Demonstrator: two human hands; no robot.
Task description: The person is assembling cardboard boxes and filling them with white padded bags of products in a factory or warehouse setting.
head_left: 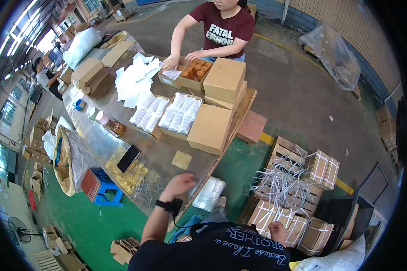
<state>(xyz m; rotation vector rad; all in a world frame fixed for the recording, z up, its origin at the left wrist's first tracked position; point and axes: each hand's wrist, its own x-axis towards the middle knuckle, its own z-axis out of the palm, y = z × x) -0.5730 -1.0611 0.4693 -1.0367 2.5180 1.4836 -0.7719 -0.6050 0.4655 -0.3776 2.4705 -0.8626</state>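
Note:
Above the near edge of the worktable (pixel 160 159), my left hand (pixel 181 184) reaches out with its fingers apart and a little blurred; no object shows in it. A yellowish square patch (pixel 182 160) on the tabletop is nearest to it. A black phone (pixel 129 158) lies farther left. My right hand (pixel 278 231) is beside my body at the right, fingers curled in, nothing visible in them. Beyond the left hand stand a closed carton (pixel 210 128) and two open boxes of white wrapped rolls, one on the right (pixel 181 113) and one on the left (pixel 149 112).
Across the table a co-worker's hands (pixel 172 62) work at a box of orange-brown cylinders (pixel 196 71). White paper sheets (pixel 133 79) and jars (pixel 111 123) lie on the table. A blue stool (pixel 107 189) stands left; strapped cartons (pixel 276 217) and a pallet with loose straps (pixel 287 178) stand right.

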